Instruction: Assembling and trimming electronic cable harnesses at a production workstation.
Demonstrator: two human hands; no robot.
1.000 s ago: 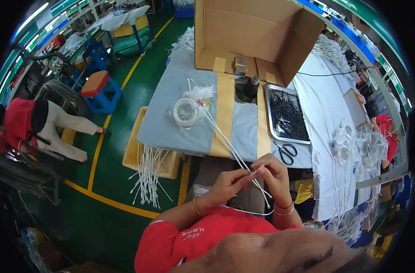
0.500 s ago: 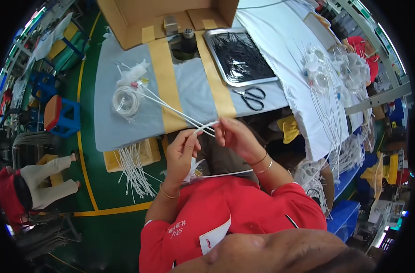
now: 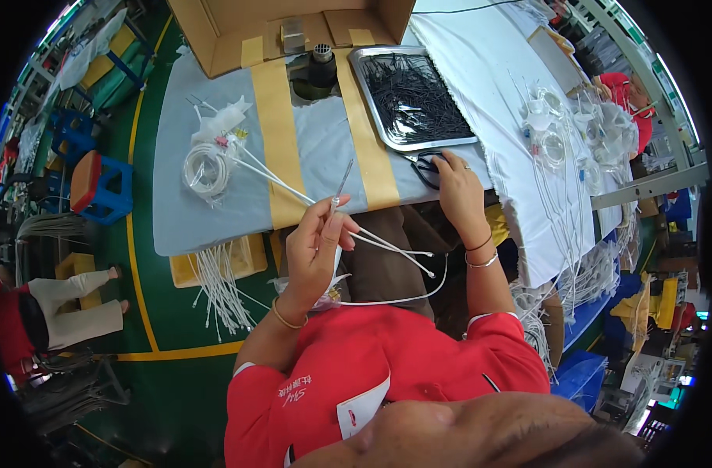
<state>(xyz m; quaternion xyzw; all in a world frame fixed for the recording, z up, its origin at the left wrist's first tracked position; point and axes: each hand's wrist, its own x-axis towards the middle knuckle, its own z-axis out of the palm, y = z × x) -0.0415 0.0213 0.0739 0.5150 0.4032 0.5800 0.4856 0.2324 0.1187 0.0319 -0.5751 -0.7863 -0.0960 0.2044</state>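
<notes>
My left hand pinches a white cable just beyond the table's front edge. The cable's thin, metallic-looking end points up and away from me. My right hand reaches to the table edge, its fingers curled at the black handles of the scissors. The blades are partly hidden by the tray. A coiled white cable in clear plastic lies at the left of the table. Its white leads run past my left hand and end over my lap. Another cable loops across my lap.
A metal tray of thin black pieces stands behind the scissors. Left of it, a dark cylindrical tool stands in a table cutout. An open cardboard box is at the back. Cables hang from a yellow bin. Bagged cables lie right.
My right hand has left the cable near my left hand and moved right and forward to the scissors. The cable end in my left hand now points upward.
</notes>
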